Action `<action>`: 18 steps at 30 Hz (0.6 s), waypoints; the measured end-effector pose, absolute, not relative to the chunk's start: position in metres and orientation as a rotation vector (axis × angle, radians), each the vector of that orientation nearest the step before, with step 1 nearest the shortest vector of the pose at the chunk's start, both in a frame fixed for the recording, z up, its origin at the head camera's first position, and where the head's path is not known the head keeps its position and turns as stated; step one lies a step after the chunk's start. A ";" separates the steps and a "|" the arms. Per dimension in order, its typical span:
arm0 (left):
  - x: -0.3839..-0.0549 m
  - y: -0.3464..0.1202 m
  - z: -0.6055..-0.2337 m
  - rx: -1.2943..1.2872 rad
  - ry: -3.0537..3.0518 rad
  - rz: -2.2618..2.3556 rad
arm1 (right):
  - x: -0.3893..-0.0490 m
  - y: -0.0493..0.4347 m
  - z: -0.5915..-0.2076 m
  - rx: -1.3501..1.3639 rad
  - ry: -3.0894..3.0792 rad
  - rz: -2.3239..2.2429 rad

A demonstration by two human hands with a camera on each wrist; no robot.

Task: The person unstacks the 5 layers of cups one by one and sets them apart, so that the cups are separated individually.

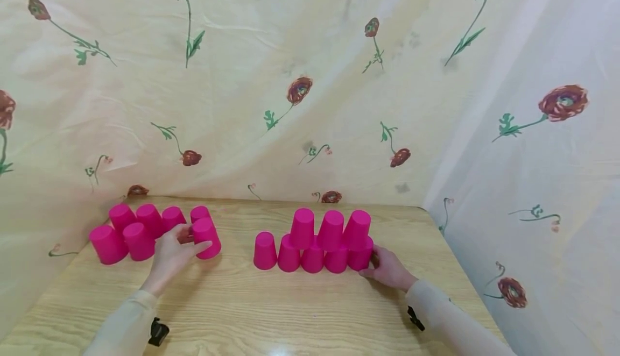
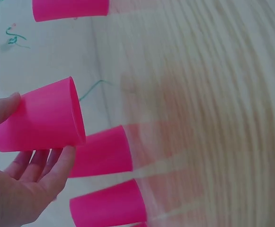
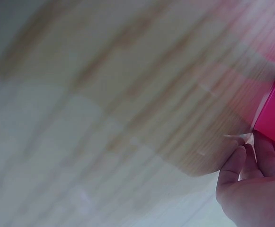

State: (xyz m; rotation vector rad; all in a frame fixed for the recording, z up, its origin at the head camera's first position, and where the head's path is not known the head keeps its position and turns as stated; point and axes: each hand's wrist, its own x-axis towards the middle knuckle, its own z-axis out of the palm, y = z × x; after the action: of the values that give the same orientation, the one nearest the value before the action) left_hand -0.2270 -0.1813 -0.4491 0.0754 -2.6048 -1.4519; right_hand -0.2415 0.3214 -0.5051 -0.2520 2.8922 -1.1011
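My left hand (image 1: 171, 256) grips an upside-down pink cup (image 1: 205, 235), its thumb on one side and its fingers on the other. The left wrist view shows this cup (image 2: 40, 118) raised off the wooden table. At the right end of a row of upside-down cups, my right hand (image 1: 389, 270) holds the last bottom cup (image 1: 359, 256) low on its side. Close by in the right wrist view, the fingers and thumb lie around that cup's rim (image 3: 272, 118). Three cups, among them the middle one (image 1: 331, 229), stand as a second level on the row.
Several more upside-down pink cups (image 1: 108, 246) stand grouped at the table's left. The row's leftmost cup (image 1: 265, 251) carries nothing on top. Behind and beside the wooden table (image 1: 271, 313) hangs a flowered cloth (image 1: 232, 103).
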 end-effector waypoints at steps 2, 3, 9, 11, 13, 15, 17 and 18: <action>-0.227 -0.186 -0.452 0.101 -2.627 -1.423 | -0.242 0.321 -0.505 -0.247 2.894 -1.098; -0.227 -0.188 -0.454 0.111 -2.637 -1.410 | -0.242 0.321 -0.505 -0.249 2.895 -1.093; -0.226 -0.197 -0.457 0.130 -2.678 -1.338 | -0.242 0.320 -0.503 -0.253 2.898 -1.091; -0.225 -0.200 -0.458 0.126 -2.688 -1.309 | -0.241 0.320 -0.502 -0.257 2.899 -1.094; -0.224 -0.202 -0.458 0.124 -2.697 -1.289 | -0.241 0.320 -0.502 -0.260 2.897 -1.094; -0.223 -0.205 -0.459 0.122 -2.700 -1.275 | -0.241 0.320 -0.503 -0.263 2.896 -1.093; -0.222 -0.207 -0.461 0.123 -2.699 -1.273 | -0.241 0.321 -0.503 -0.263 2.897 -1.092; -0.222 -0.209 -0.462 0.126 -2.699 -1.272 | -0.241 0.321 -0.504 -0.260 2.896 -1.094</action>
State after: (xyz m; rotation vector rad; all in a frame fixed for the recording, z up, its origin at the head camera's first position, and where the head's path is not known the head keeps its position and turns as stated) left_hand -0.2222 -0.2087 -0.4616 0.1255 -2.6993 -1.2718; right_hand -0.2415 0.3208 -0.5037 -0.2597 2.8962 -1.0940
